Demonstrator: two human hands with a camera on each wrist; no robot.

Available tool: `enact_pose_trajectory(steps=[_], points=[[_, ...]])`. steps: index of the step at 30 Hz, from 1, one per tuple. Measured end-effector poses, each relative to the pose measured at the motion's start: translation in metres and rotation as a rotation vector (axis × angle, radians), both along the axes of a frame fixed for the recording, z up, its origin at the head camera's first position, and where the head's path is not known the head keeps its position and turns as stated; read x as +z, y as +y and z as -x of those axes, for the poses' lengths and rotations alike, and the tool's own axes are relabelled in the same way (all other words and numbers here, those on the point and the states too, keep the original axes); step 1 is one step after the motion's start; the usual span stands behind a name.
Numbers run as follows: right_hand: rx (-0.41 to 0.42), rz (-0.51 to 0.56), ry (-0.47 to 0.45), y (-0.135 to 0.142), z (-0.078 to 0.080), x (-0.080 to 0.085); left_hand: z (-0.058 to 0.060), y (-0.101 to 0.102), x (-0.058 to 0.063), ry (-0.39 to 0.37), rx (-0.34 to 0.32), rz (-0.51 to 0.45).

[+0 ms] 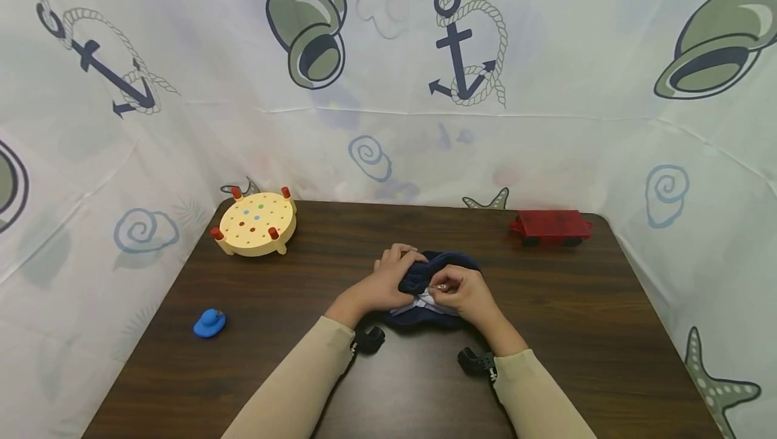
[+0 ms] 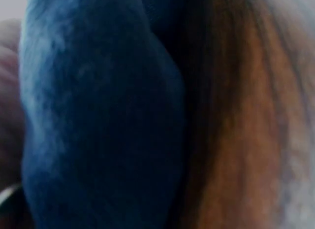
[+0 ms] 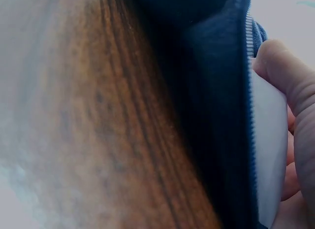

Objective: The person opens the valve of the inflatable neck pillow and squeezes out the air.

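Note:
A dark blue zippered cloth item (image 1: 452, 261), with white material (image 1: 423, 301) in its opening, lies on the table between both hands. My left hand (image 1: 391, 278) grips its left side, thumb towards the opening. With thumb and fingers, my right hand (image 1: 463, 293) pinches a small shiny piece at the opening, apparently the zipper pull (image 1: 442, 286). In the right wrist view, the zipper teeth (image 3: 252, 135) run along the blue edge beside the white material (image 3: 269, 150), under the right thumb (image 3: 280, 66). Blue cloth (image 2: 98, 115) fills much of the blurred left wrist view.
On the brown table (image 1: 583, 331), a round yellow toy (image 1: 257, 223) with red pegs stands at the back left. A blue toy duck (image 1: 210, 324) sits at the left, and a red toy wagon (image 1: 554, 225) at the back right. Printed cloth (image 1: 394, 88) hangs behind.

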State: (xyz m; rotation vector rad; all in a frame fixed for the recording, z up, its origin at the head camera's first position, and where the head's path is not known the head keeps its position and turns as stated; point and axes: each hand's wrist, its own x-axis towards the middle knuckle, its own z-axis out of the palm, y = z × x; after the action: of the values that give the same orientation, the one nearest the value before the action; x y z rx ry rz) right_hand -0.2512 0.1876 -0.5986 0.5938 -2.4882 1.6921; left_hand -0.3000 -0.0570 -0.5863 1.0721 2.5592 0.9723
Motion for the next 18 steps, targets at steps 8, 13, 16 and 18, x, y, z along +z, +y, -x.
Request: enact_pose_trajectory(steps=[8, 13, 16, 18], points=[[0.013, 0.004, -0.032, 0.0004, 0.0004, 0.0022, -0.0032, 0.0003, 0.0047, 0.072, -0.061, 0.007], [0.020, 0.003, -0.036, -0.0001, 0.0015, 0.0022, -0.0034, 0.0032, 0.0063, 0.112, -0.032, 0.039], [0.026, -0.008, -0.029, 0.0004, 0.0009, 0.0014, -0.0034, 0.0050, 0.0063, 0.114, -0.019, 0.059], [0.030, -0.015, -0.024, 0.0008, 0.0004, 0.0013, -0.0034, 0.0061, 0.0065, 0.113, -0.014, 0.073]])
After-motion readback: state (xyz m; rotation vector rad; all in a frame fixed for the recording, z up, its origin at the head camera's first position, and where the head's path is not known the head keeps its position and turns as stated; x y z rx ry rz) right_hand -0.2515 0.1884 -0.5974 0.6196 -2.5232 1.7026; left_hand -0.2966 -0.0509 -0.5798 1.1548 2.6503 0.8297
